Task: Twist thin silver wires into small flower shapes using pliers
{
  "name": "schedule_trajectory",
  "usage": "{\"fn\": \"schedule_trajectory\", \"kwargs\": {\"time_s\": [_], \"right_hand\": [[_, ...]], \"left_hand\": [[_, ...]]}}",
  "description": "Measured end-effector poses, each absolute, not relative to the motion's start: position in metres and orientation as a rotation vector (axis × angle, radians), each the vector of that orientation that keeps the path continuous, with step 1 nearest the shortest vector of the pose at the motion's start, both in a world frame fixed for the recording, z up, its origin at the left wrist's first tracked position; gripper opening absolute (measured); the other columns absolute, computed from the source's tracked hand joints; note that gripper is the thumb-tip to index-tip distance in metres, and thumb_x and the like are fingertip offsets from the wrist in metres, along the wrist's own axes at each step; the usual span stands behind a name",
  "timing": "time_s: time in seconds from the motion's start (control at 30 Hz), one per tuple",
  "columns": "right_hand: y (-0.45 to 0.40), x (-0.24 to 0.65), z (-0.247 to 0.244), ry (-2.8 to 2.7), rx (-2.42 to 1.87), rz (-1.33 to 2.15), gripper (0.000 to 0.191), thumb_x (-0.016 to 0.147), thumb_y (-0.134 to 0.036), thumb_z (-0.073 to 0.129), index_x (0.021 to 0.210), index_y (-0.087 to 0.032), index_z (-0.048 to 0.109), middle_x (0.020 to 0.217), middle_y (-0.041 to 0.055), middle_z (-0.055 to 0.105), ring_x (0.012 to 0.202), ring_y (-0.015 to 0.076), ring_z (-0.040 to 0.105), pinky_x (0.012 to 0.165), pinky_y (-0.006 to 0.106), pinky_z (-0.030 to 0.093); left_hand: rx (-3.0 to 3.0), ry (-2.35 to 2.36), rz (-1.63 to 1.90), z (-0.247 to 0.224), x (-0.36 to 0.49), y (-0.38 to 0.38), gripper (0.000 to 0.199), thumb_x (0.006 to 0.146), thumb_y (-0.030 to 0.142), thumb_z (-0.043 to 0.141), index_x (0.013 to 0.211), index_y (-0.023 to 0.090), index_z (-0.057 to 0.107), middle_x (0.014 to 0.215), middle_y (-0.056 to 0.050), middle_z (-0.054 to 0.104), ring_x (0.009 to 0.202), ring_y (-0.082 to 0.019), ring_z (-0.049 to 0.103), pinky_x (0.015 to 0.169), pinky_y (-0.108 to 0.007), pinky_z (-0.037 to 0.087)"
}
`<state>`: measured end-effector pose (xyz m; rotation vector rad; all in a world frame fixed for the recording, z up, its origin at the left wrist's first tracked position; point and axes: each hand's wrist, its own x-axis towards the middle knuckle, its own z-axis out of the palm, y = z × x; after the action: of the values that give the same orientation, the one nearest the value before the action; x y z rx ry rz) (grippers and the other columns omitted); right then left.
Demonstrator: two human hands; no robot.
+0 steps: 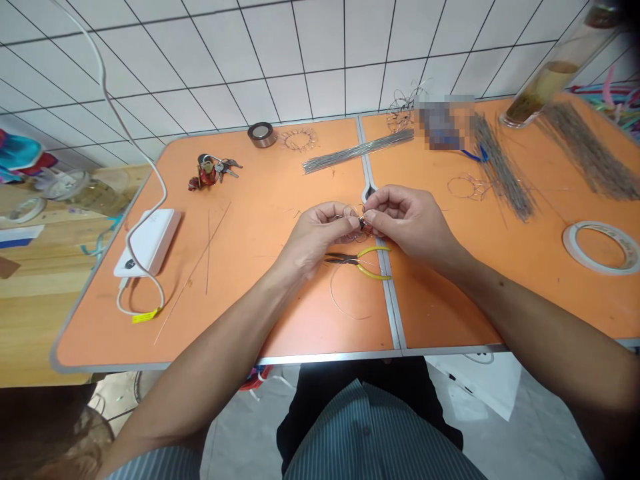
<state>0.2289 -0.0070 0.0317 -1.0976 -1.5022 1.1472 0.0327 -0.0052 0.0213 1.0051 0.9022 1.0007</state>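
Observation:
Over the middle of the orange table (250,200), my left hand (320,233) and my right hand (413,217) meet with fingertips almost touching. Between them is a small tangle of thin looped wire (361,233), dark and reddish in places, pinched by the fingers of both hands. Fingertips partly cover it. Just below lie pliers (367,260) with yellow handles and dark jaws, across the table's metal seam. A curved piece of thin wire (340,303) rests below the pliers.
Behind lie a wire bundle (357,152), a tape roll (261,135) and keys (223,167). At left is a white power bank (150,243) with a cable. Wire bundles (505,170), a white tape ring (603,247) and a glass bottle (543,87) are at right.

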Motion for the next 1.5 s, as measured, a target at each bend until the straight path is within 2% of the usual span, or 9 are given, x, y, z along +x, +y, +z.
{"fn": "schedule_trajectory", "kwargs": {"time_s": [0.23, 0.5, 0.7, 0.87, 1.03, 1.1, 1.23, 1.5], "right_hand": [[-0.010, 0.228, 0.027, -1.631, -1.104, 0.974, 0.003, 0.086, -0.021, 0.077, 0.088, -0.022, 0.074, 0.083, 0.0016, 0.076, 0.077, 0.0177, 0.071, 0.071, 0.032, 0.058], [-0.011, 0.226, 0.032, -1.572, -1.112, 1.064, 0.004, 0.085, -0.019, 0.075, 0.087, -0.021, 0.072, 0.080, 0.0014, 0.073, 0.071, 0.0154, 0.067, 0.063, 0.030, 0.052], [-0.011, 0.226, 0.035, -1.557, -1.134, 1.091, 0.005, 0.086, -0.021, 0.076, 0.087, -0.021, 0.071, 0.080, 0.0011, 0.072, 0.070, 0.0152, 0.065, 0.063, 0.030, 0.051], [-0.008, 0.230, 0.032, -1.535, -1.115, 1.095, 0.010, 0.089, -0.026, 0.080, 0.091, -0.021, 0.072, 0.081, 0.0010, 0.071, 0.070, 0.0151, 0.065, 0.064, 0.030, 0.052], [-0.005, 0.233, 0.029, -1.560, -1.103, 1.142, 0.027, 0.101, -0.046, 0.077, 0.091, -0.022, 0.071, 0.082, 0.0022, 0.072, 0.069, 0.0147, 0.066, 0.065, 0.029, 0.055], [-0.004, 0.234, 0.027, -1.577, -1.122, 1.131, 0.030, 0.101, -0.049, 0.078, 0.091, -0.021, 0.072, 0.083, 0.0033, 0.074, 0.069, 0.0150, 0.067, 0.065, 0.029, 0.055], [-0.001, 0.233, 0.023, -1.594, -1.147, 1.107, 0.030, 0.092, -0.047, 0.087, 0.089, -0.021, 0.073, 0.080, 0.0040, 0.074, 0.071, 0.0168, 0.067, 0.063, 0.030, 0.056], [-0.002, 0.234, 0.027, -1.390, -1.188, 1.152, 0.024, 0.089, -0.035, 0.089, 0.083, -0.022, 0.070, 0.073, 0.0003, 0.066, 0.065, 0.0159, 0.064, 0.061, 0.032, 0.061]], "left_hand": [[1.044, 0.907, 1.035, 0.019, 0.035, -0.005, 0.033, 0.068, 0.037, 0.102, 0.077, 0.018, 0.077, 0.078, -0.001, 0.074, 0.073, -0.014, 0.069, 0.081, -0.030, 0.058], [1.032, 0.974, 1.068, 0.019, 0.036, -0.005, 0.016, 0.072, 0.027, 0.089, 0.072, 0.019, 0.075, 0.074, -0.001, 0.073, 0.070, -0.014, 0.067, 0.072, -0.027, 0.055], [1.062, 0.949, 1.089, 0.017, 0.036, -0.005, 0.011, 0.077, 0.024, 0.086, 0.076, 0.018, 0.077, 0.075, -0.002, 0.073, 0.072, -0.014, 0.069, 0.076, -0.027, 0.058], [1.042, 0.963, 1.053, 0.020, 0.035, -0.006, 0.017, 0.077, 0.029, 0.088, 0.077, 0.019, 0.075, 0.077, -0.003, 0.074, 0.071, -0.015, 0.071, 0.078, -0.030, 0.062], [0.983, 0.976, 1.085, 0.019, 0.034, -0.004, 0.023, 0.075, 0.031, 0.092, 0.082, 0.018, 0.074, 0.077, -0.002, 0.075, 0.067, -0.013, 0.070, 0.075, -0.030, 0.064], [0.959, 0.974, 1.102, 0.018, 0.033, -0.003, 0.027, 0.075, 0.032, 0.095, 0.084, 0.018, 0.074, 0.077, -0.002, 0.076, 0.067, -0.014, 0.071, 0.075, -0.030, 0.064], [0.943, 0.943, 1.105, 0.020, 0.032, -0.003, 0.032, 0.076, 0.036, 0.098, 0.084, 0.018, 0.073, 0.078, -0.002, 0.077, 0.069, -0.015, 0.072, 0.079, -0.032, 0.066], [0.982, 0.901, 1.023, 0.022, 0.031, -0.006, 0.036, 0.072, 0.038, 0.102, 0.086, 0.017, 0.076, 0.083, -0.005, 0.078, 0.079, -0.017, 0.077, 0.082, -0.031, 0.066]]}}
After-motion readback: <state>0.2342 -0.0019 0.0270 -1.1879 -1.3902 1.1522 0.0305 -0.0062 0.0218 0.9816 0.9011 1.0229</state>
